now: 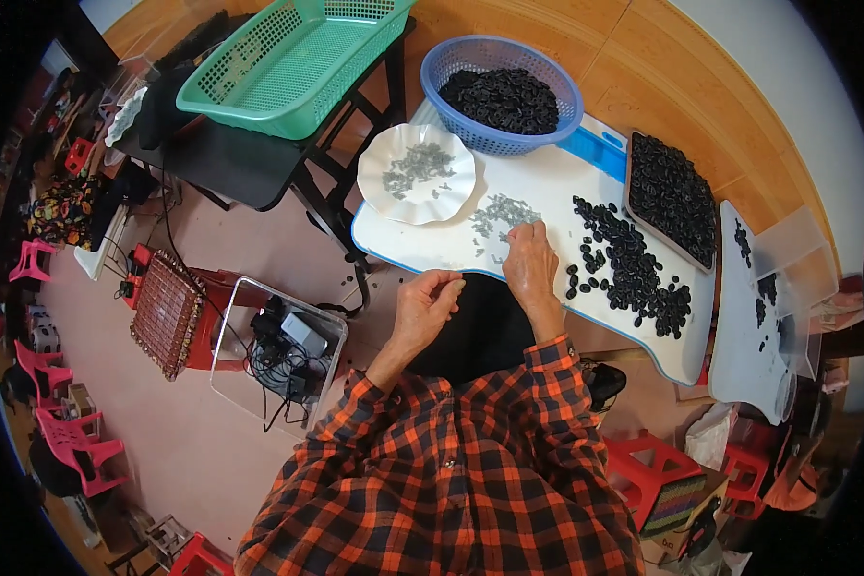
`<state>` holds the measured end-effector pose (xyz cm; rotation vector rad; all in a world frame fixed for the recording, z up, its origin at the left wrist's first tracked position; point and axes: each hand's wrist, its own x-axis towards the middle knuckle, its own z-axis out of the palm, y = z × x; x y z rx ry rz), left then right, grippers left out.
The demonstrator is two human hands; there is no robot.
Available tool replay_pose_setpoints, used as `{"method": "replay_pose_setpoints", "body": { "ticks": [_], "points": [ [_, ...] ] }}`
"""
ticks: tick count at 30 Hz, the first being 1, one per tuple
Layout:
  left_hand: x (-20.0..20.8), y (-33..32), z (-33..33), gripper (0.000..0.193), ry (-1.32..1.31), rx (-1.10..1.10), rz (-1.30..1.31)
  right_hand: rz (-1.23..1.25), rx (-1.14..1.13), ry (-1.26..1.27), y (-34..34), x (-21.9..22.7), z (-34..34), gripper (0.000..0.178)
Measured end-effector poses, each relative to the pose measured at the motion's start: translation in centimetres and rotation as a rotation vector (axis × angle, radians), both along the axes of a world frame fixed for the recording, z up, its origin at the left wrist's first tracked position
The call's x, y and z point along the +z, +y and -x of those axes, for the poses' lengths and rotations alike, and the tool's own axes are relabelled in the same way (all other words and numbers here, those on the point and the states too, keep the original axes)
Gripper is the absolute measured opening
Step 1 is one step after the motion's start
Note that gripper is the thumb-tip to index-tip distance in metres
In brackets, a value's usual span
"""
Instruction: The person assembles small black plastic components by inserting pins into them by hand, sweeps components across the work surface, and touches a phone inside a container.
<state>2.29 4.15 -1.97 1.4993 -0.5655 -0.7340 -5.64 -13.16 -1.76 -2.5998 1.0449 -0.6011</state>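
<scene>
On the white table [394,240], small translucent pieces [502,213] lie scattered by my right hand [531,261]. Its fingers are bent together and point down at the edge of that scatter; what they pinch, if anything, is too small to make out. My left hand [426,309] is held just off the table's near edge, thumb and fingers pressed together, and whatever is between them is hidden. A white scalloped plate [374,182] beyond my hands carries more of the translucent pieces. To the right spreads a loose pile of black oval pieces [634,264].
A blue-purple basket [571,120] heaped with black pieces stands at the back, and a tray [628,197] of them at the right. Left are a green basket [288,120] on a black table [250,178] and a clear bin [331,370] of cables. Red stools [648,470] stand low right.
</scene>
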Motion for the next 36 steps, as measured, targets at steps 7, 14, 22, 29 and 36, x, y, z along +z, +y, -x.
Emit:
{"method": "replay_pose_setpoints", "body": {
  "ticks": [7, 14, 22, 29, 36],
  "points": [
    [-0.1, 0.0, 1.0, 0.017, 0.006, -0.027, 0.004, -0.022, -0.047, -0.070, 0.8, -0.3, 1.5, 0.010],
    [-0.3, -0.5, 1.8, 0.016, -0.029, -0.046, -0.005, -0.022, 0.019, -0.020, 1.0, -0.4, 2.0, 0.011],
    [-0.1, -2.8, 1.8, 0.016, -0.489, -0.029, 0.081, -0.034, 0.044, -0.090, 1.7, -0.3, 2.9, 0.008],
    [0.0, -5.5, 1.8, 0.027, -0.888, -0.091, -0.070, -0.058, 0.069, -0.105, 1.7, -0.1, 3.0, 0.010],
    [-0.4, -5.6, 1.9, 0.026, -0.982, -0.122, -0.157, -0.300, 0.027, -0.209, 1.0, -0.1, 3.7, 0.015]
  ]
}}
